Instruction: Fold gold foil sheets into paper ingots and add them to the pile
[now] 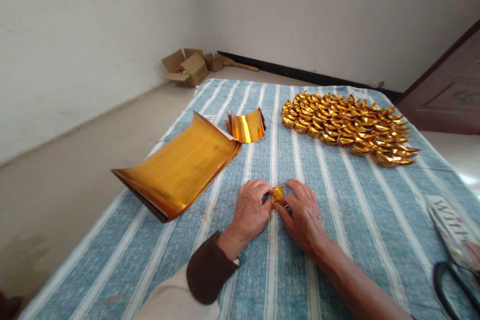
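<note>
Between my two hands, low over the striped cloth, is a small folded piece of gold foil paper (277, 195). My left hand (252, 204) pinches its left side with thumb and fingers. From the other side, my right hand (303, 210) grips it with bent fingers. Parts of the foil are hidden behind the fingertips. Left of my hands lies a stack of large gold foil sheets (180, 160), curled at the ends. Behind that stack sits a smaller pile of curved gold sheets (247, 126). Rows of folded gold paper ingots (337, 122) stand at the far right.
The blue and white striped cloth (258, 270) covers the work surface. Black-handled scissors (450, 285) and a printed packet (452, 227) lie at the right edge. Open cardboard boxes (191, 67) stand on the floor by the wall. A brown door (446, 85) is at the right.
</note>
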Demonstrator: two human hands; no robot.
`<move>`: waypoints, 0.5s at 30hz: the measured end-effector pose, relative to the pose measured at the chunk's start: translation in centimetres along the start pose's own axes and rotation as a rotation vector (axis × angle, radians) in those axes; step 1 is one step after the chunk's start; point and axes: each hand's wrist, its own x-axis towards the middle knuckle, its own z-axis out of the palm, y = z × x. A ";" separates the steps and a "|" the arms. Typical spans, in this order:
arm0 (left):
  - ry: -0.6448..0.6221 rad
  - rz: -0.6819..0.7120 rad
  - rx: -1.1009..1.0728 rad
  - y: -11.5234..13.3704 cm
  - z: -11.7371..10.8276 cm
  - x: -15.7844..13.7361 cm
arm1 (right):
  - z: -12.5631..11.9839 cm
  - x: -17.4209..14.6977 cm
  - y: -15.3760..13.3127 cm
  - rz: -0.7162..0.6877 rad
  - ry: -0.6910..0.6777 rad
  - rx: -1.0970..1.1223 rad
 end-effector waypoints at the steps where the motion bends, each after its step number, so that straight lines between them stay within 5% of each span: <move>1: -0.001 -0.002 -0.001 0.0 0.0 0.0 | 0.0 0.0 0.0 0.005 -0.005 0.004; 15: -0.015 -0.040 0.006 0.1 -0.1 0.4 | -0.1 0.3 -0.2 0.051 -0.023 0.018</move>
